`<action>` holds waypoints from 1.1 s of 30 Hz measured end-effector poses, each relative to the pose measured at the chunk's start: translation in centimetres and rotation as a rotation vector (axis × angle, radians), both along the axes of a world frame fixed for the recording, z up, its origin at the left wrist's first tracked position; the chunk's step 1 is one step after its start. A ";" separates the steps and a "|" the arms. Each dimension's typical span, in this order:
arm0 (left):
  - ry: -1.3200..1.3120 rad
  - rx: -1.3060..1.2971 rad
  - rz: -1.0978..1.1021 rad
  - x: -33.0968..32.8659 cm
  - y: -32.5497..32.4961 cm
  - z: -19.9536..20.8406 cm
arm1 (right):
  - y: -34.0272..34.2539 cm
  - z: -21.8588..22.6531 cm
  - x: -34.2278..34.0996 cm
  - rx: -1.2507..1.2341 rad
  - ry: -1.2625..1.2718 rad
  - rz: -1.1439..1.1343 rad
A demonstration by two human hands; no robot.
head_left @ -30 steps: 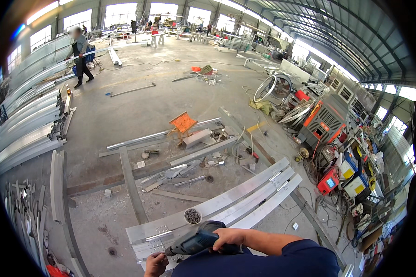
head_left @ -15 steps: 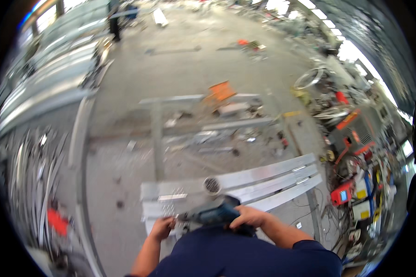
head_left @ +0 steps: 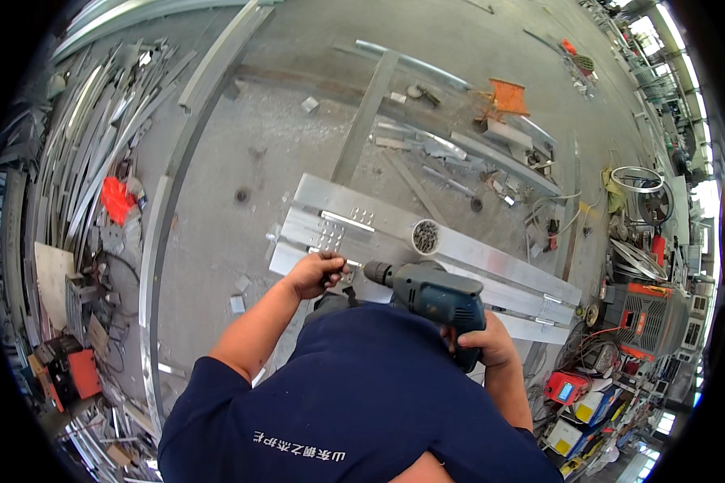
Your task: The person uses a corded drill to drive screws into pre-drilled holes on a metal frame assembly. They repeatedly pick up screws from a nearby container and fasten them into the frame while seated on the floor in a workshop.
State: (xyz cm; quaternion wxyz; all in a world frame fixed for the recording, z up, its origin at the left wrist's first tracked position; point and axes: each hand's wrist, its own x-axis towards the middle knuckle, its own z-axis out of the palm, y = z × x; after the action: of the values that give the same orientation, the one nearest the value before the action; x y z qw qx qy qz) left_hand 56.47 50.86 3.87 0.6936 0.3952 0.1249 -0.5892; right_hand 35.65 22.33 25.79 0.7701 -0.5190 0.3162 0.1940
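Observation:
My right hand [head_left: 485,341] is wrapped round the handle of a dark blue power drill [head_left: 439,291], which points left. Close to the tip of the drill's bit, my left hand [head_left: 318,274] has its fingers pinched together; what they hold, if anything, is too small to make out. Beneath and beyond both hands lie long flat grey metal panels [head_left: 491,251], side by side. Several rows of small fasteners [head_left: 331,234] show at the panels' left end, beside a shiny strip [head_left: 347,220]. A white tub [head_left: 425,236] of small metal fasteners stands on the far panel.
Steel beams [head_left: 187,153] run along the floor on the left, beside a heap of metal strips [head_left: 97,133]. An orange stool [head_left: 508,97] stands beyond the panels. On the right are a grey-and-orange machine [head_left: 652,318], a red device [head_left: 566,389] and cables.
The view has turned, so the panels and floor beams now slant the other way. The drill remains in my right hand, with my left hand still near its tip.

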 end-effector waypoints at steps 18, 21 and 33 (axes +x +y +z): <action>0.022 0.004 0.081 -0.3 0.0 -0.1 | -0.5 0.0 0.5 -0.006 0.010 -0.010; 0.054 0.011 0.077 -0.4 0.0 -0.1 | -0.5 0.1 0.7 -0.006 0.014 -0.003; 0.129 -0.131 0.097 -1.5 -0.8 -0.2 | -0.6 -0.4 0.8 -0.034 0.027 0.023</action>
State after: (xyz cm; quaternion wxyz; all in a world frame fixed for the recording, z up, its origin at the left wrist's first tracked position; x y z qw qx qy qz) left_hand 54.95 50.07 3.69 0.7362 0.3036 0.1492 -0.5862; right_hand 36.41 21.74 25.40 0.7546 -0.5330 0.3236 0.2046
